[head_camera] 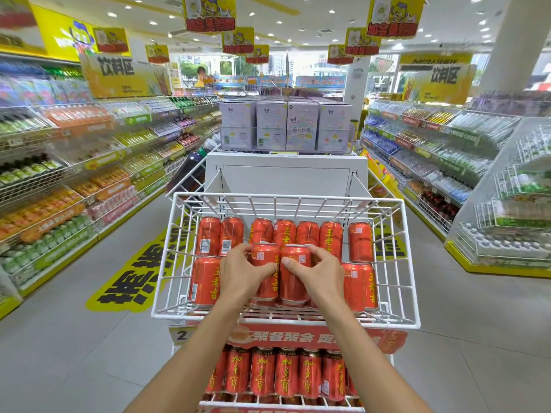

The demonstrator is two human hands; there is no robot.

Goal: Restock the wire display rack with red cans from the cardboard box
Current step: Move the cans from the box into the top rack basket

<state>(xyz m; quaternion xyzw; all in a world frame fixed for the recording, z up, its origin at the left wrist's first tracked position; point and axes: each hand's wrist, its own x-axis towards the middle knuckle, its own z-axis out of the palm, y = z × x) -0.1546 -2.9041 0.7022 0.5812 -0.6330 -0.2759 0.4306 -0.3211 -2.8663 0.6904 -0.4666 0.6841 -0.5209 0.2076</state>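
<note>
Fingers (238, 251) of the left hand (241, 274) curl over the top edge of a red can (264, 278), with the thumb laid across its front. Fingers (318, 252) of the right hand (320, 274) wrap a second red can (295, 281) the same way, thumb on its face. These two stand upright and touch side by side in the middle of the front row inside the top basket (286, 195) of the white wire display rack (268, 319), and the thumb tips nearly meet over the seam between them. Also in the basket's front row are a single upright can (205, 280) by the left wall and more cans (359, 286) by the right wall. Along the basket's back half runs a back row (307, 234) of seven cans (the two at its left end show barcodes). Both bare forearms reach in over the basket's front rim. Just below the basket hangs a red promotional strip (298, 338), and under that sits a lower tier (286, 372) of red cans with a different gold script. Beyond the basket's far side rises a white plinth (286, 171) topped with lavender cartons (301, 123). Drink shelves (74, 180) line the aisles on either side of the basket.
</note>
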